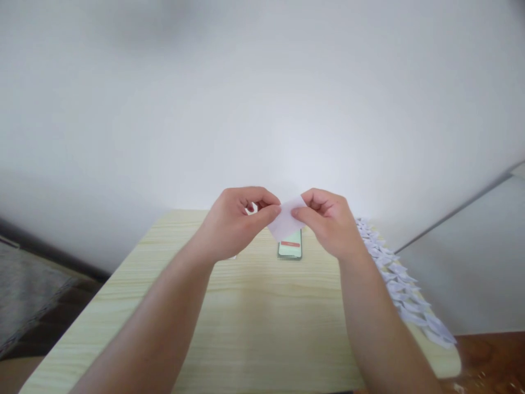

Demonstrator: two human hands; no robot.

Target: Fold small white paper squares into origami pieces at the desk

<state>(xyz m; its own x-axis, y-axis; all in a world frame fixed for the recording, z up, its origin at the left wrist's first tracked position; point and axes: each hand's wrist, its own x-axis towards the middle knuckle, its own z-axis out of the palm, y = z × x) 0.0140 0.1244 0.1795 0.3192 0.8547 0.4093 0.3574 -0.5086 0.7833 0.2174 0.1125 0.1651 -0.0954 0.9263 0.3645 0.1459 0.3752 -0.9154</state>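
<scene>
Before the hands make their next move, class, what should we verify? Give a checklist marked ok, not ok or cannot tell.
1. Left hand pinching the paper: ok.
2. Right hand gripping it too: ok.
3. Paper held up off the table: ok.
4. Phone fully in view: not ok, its upper part is hidden.
5. Creases in the paper: cannot tell, too blurred.

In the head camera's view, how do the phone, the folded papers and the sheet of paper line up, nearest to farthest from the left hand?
1. Sheet of paper: pinched at the left hand's fingertips.
2. Phone: on the table, right of that hand, partly behind the sheet.
3. Folded papers: along the table's right side.
</scene>
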